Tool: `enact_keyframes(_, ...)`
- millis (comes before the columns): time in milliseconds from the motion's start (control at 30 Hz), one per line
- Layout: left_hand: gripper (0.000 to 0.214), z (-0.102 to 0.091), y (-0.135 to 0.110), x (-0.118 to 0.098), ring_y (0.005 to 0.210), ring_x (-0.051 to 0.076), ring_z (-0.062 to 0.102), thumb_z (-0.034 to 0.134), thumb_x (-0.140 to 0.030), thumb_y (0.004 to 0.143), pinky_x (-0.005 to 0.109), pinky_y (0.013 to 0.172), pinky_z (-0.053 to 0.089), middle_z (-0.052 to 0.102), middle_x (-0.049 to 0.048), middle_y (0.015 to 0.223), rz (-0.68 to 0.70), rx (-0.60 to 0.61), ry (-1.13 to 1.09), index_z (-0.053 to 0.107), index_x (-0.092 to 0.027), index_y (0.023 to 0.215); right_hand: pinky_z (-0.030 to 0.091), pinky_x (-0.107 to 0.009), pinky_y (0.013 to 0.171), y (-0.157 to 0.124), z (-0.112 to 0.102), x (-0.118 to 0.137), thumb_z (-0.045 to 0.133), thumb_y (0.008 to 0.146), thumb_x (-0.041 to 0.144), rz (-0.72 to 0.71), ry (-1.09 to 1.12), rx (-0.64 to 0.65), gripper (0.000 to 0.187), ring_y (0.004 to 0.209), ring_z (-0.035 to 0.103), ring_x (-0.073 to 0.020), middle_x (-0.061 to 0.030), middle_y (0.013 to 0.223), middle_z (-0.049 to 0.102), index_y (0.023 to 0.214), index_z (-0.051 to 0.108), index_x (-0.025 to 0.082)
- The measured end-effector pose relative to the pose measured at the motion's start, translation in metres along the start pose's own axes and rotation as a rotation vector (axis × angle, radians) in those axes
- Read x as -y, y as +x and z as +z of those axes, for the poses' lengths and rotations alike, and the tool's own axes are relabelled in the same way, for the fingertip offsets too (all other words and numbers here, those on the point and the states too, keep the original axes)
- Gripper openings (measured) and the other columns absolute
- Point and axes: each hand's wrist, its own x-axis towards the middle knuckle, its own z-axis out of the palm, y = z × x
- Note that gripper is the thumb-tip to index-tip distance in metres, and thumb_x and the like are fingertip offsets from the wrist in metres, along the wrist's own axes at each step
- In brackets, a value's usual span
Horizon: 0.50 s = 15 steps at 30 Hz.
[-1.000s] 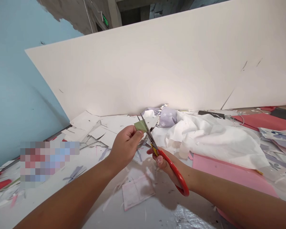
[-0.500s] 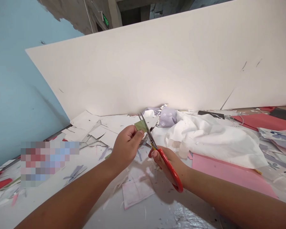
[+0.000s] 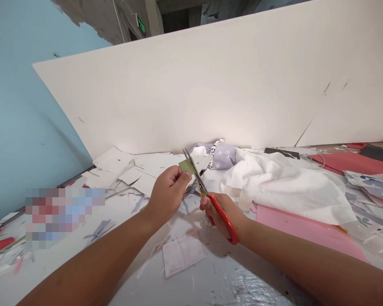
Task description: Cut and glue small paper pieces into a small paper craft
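Between the thumb and fingers of my left hand [image 3: 169, 191] is a small green piece of paper [image 3: 186, 166], pinched at its lower edge. My right hand [image 3: 225, 212] grips a pair of red-handled scissors [image 3: 222, 219], whose metal blades point up and away to the left. The blades lie at the right edge of the green paper and look nearly together. Whether they are cutting into it I cannot tell. Below both hands, a pale pink-white paper square [image 3: 183, 256] lies flat on the table.
A tall white board [image 3: 191, 89] stands across the back. White card pieces [image 3: 143, 178] lie behind my left hand. To the right are crumpled white cloth [image 3: 284, 182], a pink sheet [image 3: 306, 231] and red paper [image 3: 351, 162]. Paper scraps litter the grey table [image 3: 166, 293].
The scissor blades have come closer together at the green paper. The red handles have moved slightly up and to the left. My left hand keeps its pinch, almost in the same place.
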Motion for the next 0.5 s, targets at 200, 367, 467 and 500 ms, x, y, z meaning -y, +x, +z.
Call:
enact_keyframes(200, 0.026, 0.0017, -0.0007, -0.0003, 0.057, 0.010, 0.041, 0.046, -0.034, 0.079, 0.020, 0.047, 0.031, 0.044, -0.0043, 0.058, -0.005, -0.025, -0.006, 0.041, -0.020, 0.058, 0.030, -0.024, 0.044, 0.0011, 0.0017, -0.0017, 0.038, 0.081, 0.056, -0.002, -0.045, -0.025, 0.043, 0.043, 0.041, -0.0117, 0.0046, 0.047, 0.039, 0.058, 0.037, 0.021)
enact_keyframes(367, 0.027, 0.0027, -0.0008, -0.0012, 0.056, 0.010, 0.041, 0.045, -0.034, 0.079, 0.020, 0.047, 0.031, 0.043, -0.0039, 0.058, -0.009, -0.030, -0.020, 0.040, -0.020, 0.057, 0.031, -0.023, 0.042, 0.0040, 0.0041, -0.0044, 0.040, 0.080, 0.057, 0.014, -0.013, -0.034, 0.041, 0.043, 0.041, -0.0118, 0.0048, 0.047, 0.038, 0.060, 0.040, 0.021)
enact_keyframes(467, 0.027, 0.0037, -0.0013, -0.0006, 0.056, 0.011, 0.042, 0.045, -0.034, 0.078, 0.020, 0.048, 0.032, 0.043, -0.0041, 0.057, -0.002, -0.039, -0.015, 0.039, -0.020, 0.056, 0.029, -0.023, 0.041, 0.0057, 0.0045, -0.0052, 0.043, 0.079, 0.057, 0.021, 0.014, -0.044, 0.041, 0.042, 0.038, -0.0105, 0.0054, 0.048, 0.036, 0.060, 0.041, 0.020)
enact_keyframes(500, 0.026, 0.0042, -0.0014, -0.0002, 0.056, 0.011, 0.042, 0.046, -0.034, 0.078, 0.020, 0.048, 0.033, 0.044, -0.0042, 0.057, -0.003, -0.035, -0.017, 0.039, -0.020, 0.056, 0.029, -0.023, 0.041, 0.0059, 0.0046, -0.0053, 0.044, 0.078, 0.057, 0.025, 0.022, -0.046, 0.042, 0.042, 0.037, -0.0101, 0.0056, 0.048, 0.036, 0.059, 0.041, 0.020)
